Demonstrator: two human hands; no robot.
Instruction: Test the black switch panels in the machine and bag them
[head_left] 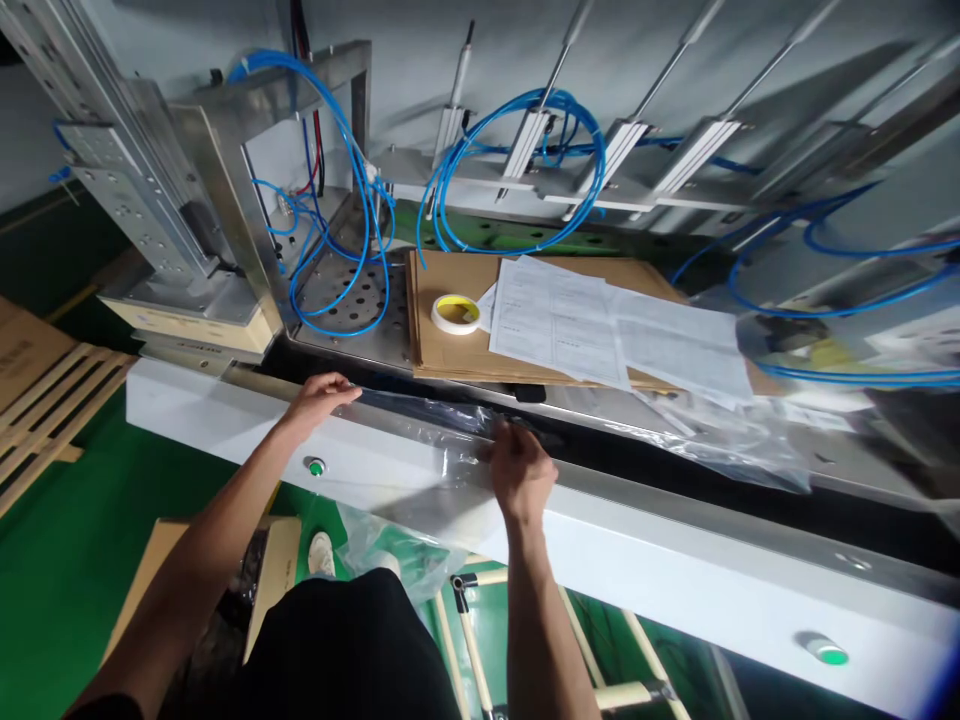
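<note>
A clear plastic bag [442, 455] is stretched between my two hands and hangs down over the front of the white machine ledge [660, 560]. My left hand [322, 400] pinches the left corner of its upper edge. At the right end of that edge, my right hand [521, 470] is closed on the film. The lower part of the bag droops below the ledge, near my legs. A green push button [316, 467] sits on the ledge face just below my left hand.
Flat cardboard [457, 355] on the machine bed carries a tape roll [456, 314] and printed sheets [555, 310]. More clear film [750, 450] lies to the right. Blue air hoses [442, 190] loop behind. Below are an open carton [281, 560] and a pipe frame [472, 640].
</note>
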